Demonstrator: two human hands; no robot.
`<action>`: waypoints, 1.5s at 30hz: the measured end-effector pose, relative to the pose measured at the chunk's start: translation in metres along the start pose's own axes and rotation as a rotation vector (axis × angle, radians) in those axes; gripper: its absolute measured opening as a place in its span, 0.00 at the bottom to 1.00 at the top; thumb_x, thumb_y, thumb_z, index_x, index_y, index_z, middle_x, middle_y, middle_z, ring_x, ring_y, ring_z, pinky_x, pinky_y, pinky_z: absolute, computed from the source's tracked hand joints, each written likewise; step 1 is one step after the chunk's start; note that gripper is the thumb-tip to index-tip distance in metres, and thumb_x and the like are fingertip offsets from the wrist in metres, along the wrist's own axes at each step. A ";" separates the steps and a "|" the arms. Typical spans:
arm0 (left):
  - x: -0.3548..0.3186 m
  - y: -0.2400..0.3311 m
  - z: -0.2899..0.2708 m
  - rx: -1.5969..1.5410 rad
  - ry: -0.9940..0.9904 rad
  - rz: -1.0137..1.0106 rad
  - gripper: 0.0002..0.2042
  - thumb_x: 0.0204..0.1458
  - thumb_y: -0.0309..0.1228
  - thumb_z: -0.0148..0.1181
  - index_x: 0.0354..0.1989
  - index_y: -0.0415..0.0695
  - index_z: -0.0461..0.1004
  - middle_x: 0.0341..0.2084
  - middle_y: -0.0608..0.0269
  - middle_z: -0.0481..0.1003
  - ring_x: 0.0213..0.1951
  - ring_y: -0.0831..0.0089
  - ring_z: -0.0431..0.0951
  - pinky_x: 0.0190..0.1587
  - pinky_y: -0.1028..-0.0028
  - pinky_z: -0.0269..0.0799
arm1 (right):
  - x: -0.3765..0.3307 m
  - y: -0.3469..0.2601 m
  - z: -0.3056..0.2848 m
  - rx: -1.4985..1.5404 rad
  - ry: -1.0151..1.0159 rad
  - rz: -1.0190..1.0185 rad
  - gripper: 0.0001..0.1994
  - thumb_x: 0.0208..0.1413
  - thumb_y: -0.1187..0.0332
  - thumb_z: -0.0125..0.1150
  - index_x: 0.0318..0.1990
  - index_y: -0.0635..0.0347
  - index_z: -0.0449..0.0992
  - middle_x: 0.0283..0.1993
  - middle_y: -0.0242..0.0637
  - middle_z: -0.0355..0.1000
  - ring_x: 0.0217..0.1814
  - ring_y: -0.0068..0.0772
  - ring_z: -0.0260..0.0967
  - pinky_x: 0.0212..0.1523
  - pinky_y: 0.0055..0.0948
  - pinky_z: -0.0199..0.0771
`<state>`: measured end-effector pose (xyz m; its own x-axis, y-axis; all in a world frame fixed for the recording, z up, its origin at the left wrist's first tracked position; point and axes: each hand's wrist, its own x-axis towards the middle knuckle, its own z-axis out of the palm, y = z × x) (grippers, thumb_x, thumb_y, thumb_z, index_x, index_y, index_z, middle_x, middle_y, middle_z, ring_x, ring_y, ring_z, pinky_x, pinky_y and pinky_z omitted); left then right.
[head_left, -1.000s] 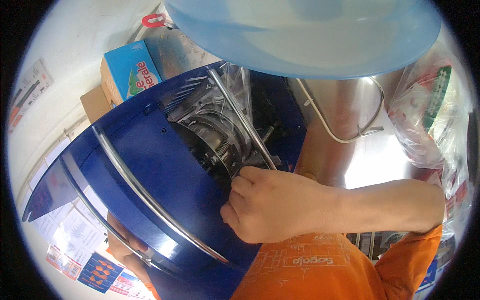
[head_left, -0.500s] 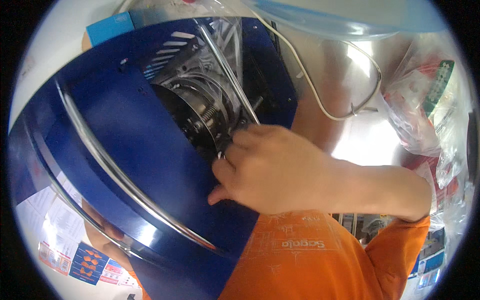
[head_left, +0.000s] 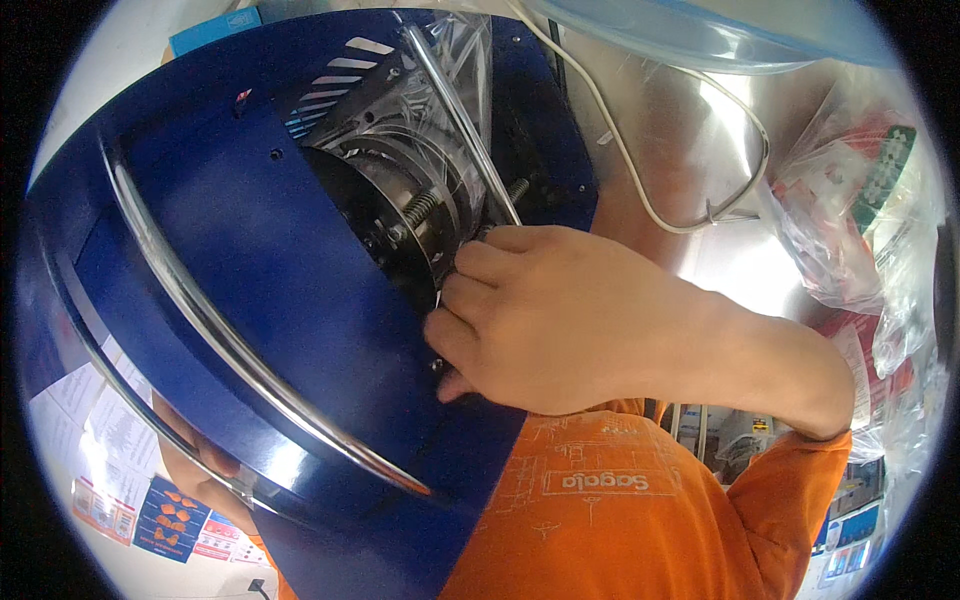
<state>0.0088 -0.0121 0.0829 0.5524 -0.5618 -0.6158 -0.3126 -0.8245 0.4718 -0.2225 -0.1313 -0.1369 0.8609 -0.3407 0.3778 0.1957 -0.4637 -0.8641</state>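
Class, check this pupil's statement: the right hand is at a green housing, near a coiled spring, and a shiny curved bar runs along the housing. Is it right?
Not quite: the housing is dark blue, not green, as the head view shows. The rest stands: the right hand is at it, near a coiled spring, and a shiny curved bar runs along it.

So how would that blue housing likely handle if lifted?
The blue housing is probably stiff, since it curves evenly without sagging; likely weighty, given the metal mechanism inside; and perhaps slippery, as its surface looks glossy.
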 end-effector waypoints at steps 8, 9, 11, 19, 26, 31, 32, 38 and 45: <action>0.015 -0.006 -0.001 -0.018 -0.053 0.016 0.52 0.29 0.46 0.81 0.62 0.29 0.59 0.52 0.53 0.72 0.53 0.65 0.73 0.57 0.71 0.63 | 0.004 -0.008 -0.007 0.036 -0.067 -0.042 0.08 0.47 0.67 0.56 0.29 0.63 0.75 0.29 0.36 0.74 0.37 0.37 0.73 0.40 0.31 0.75; 0.008 -0.001 0.000 -0.011 -0.030 0.010 0.52 0.29 0.45 0.81 0.62 0.29 0.59 0.52 0.53 0.72 0.53 0.65 0.73 0.57 0.71 0.63 | 0.004 -0.009 -0.010 0.040 -0.119 -0.038 0.08 0.47 0.67 0.56 0.29 0.63 0.75 0.29 0.36 0.74 0.38 0.37 0.73 0.40 0.31 0.75; 0.002 0.000 0.001 -0.006 -0.020 0.000 0.52 0.29 0.45 0.81 0.62 0.29 0.59 0.52 0.52 0.72 0.53 0.65 0.73 0.57 0.71 0.63 | 0.006 -0.009 -0.016 0.082 -0.056 0.024 0.08 0.47 0.67 0.56 0.30 0.63 0.75 0.29 0.36 0.74 0.38 0.37 0.73 0.40 0.31 0.75; -0.001 0.003 0.001 -0.003 -0.021 -0.003 0.52 0.29 0.45 0.81 0.62 0.29 0.59 0.52 0.52 0.72 0.53 0.65 0.73 0.57 0.71 0.63 | -0.001 -0.011 -0.012 0.019 -0.061 -0.020 0.08 0.45 0.67 0.57 0.30 0.62 0.75 0.29 0.37 0.73 0.38 0.37 0.72 0.40 0.31 0.74; 0.011 -0.003 -0.002 -0.015 -0.062 0.011 0.52 0.29 0.44 0.81 0.62 0.29 0.59 0.53 0.52 0.72 0.53 0.65 0.73 0.57 0.71 0.63 | -0.003 -0.010 0.000 0.038 0.046 -0.015 0.07 0.45 0.68 0.60 0.29 0.62 0.73 0.27 0.33 0.68 0.31 0.32 0.68 0.32 0.27 0.72; 0.006 -0.002 0.000 -0.013 -0.059 0.020 0.52 0.29 0.44 0.81 0.62 0.29 0.59 0.53 0.52 0.72 0.53 0.65 0.73 0.57 0.71 0.63 | -0.007 -0.010 -0.003 0.124 0.100 0.060 0.08 0.48 0.67 0.61 0.26 0.63 0.73 0.25 0.34 0.69 0.30 0.34 0.69 0.32 0.30 0.73; 0.008 -0.004 -0.002 -0.019 -0.063 0.026 0.52 0.29 0.44 0.81 0.62 0.29 0.59 0.53 0.52 0.72 0.53 0.65 0.73 0.57 0.71 0.63 | -0.003 -0.011 0.001 0.139 0.140 0.049 0.09 0.48 0.66 0.62 0.26 0.62 0.73 0.24 0.35 0.68 0.29 0.34 0.69 0.32 0.30 0.73; 0.016 -0.004 -0.001 -0.029 -0.082 0.059 0.52 0.29 0.43 0.81 0.62 0.29 0.58 0.53 0.52 0.72 0.54 0.65 0.73 0.57 0.71 0.63 | -0.002 -0.012 -0.010 0.052 -0.037 0.127 0.08 0.50 0.66 0.60 0.30 0.61 0.73 0.24 0.37 0.68 0.29 0.37 0.69 0.30 0.32 0.73; 0.015 0.001 -0.004 -0.034 -0.118 0.064 0.52 0.29 0.43 0.81 0.62 0.29 0.58 0.53 0.52 0.71 0.54 0.65 0.73 0.57 0.71 0.63 | 0.053 0.022 -0.045 -0.610 0.130 0.297 0.06 0.53 0.71 0.52 0.37 0.56 0.75 0.19 0.37 0.71 0.23 0.40 0.73 0.21 0.34 0.71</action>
<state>0.0198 -0.0211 0.0760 0.4369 -0.6187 -0.6529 -0.3167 -0.7852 0.5321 -0.1937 -0.1962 -0.1208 0.7663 -0.6020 0.2242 -0.3713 -0.6999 -0.6101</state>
